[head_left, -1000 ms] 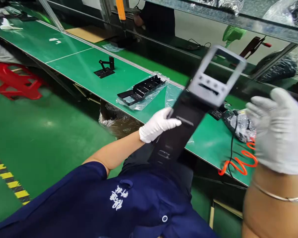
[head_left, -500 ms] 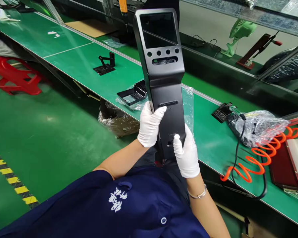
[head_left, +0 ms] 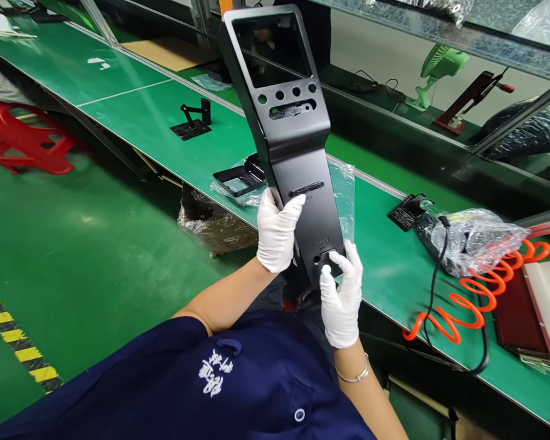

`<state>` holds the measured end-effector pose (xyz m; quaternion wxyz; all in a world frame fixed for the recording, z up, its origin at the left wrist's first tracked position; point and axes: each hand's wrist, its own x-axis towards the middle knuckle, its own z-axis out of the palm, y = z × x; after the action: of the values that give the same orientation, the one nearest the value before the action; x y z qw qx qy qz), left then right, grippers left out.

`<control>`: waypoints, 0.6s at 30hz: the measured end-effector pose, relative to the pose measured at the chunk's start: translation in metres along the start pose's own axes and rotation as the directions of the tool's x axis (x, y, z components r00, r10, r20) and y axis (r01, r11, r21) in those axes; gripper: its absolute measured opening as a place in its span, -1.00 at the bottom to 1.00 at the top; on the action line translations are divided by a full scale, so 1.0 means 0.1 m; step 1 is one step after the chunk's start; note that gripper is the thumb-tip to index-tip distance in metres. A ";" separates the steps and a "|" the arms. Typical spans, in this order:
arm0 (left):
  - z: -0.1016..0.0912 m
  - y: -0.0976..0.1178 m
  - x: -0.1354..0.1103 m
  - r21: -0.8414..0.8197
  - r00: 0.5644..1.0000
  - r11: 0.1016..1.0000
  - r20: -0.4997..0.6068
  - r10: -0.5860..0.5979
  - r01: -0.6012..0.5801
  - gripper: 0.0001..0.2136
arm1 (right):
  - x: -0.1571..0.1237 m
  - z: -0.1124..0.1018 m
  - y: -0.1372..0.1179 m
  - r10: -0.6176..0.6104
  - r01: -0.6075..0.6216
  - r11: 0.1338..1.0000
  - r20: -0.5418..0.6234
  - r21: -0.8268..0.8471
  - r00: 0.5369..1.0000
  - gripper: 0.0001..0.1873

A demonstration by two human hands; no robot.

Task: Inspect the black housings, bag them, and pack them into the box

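Note:
A long black housing (head_left: pixel 297 162) with a bend, a large rectangular window, a row of round holes and several slots tilts up before me. My left hand (head_left: pixel 276 235), in a white glove, is wrapped round its left edge, thumb on the front below the middle slot. At the lower end, my right hand (head_left: pixel 343 299), also gloved, has thumb and fingers apart, with the index fingertip at the small cutout near the bottom. Whether that fingertip presses on the panel I cannot tell. Behind the housing, a smaller black frame (head_left: pixel 241 177) lies on clear plastic on the green bench.
A black bracket stand (head_left: pixel 192 122) is on the green bench (head_left: pixel 132 104). To the right lie a plastic-wrapped tool (head_left: pixel 472 238), a coiled orange hose (head_left: pixel 476 293) and a dark red box (head_left: pixel 517 311). A red stool (head_left: pixel 27 137) stands left; a green fan (head_left: pixel 440 67) is behind.
My right hand has let go of the housing's right edge and shifted to the lower cutout with its fingers spread. The housing's top has leaned left. My left hand keeps its grip.

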<state>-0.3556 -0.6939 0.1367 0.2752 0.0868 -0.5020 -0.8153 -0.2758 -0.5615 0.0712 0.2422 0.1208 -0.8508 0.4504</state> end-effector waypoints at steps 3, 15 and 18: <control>0.01 -0.01 -0.03 -0.024 1.000 0.999 -0.005 -0.020 0.020 -0.68 | 0.00 0.01 -0.03 0.045 -0.047 0.996 0.028 0.070 0.999 -0.76; -0.57 -0.22 0.47 0.090 0.824 0.936 0.451 -0.344 0.342 -0.75 | 0.07 -0.33 0.29 0.381 -0.416 0.835 0.168 0.359 0.909 -0.40; -0.67 -0.30 0.48 0.177 0.805 0.924 0.454 -0.382 0.339 -0.73 | 0.06 -0.29 0.32 0.432 -0.474 0.809 0.195 0.348 0.881 -0.36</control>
<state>-0.3785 -0.7604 0.0848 -0.0218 -0.0123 -0.5638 -0.8255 -0.2859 -0.5189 0.0657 0.0534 -0.0166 -0.7610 0.6463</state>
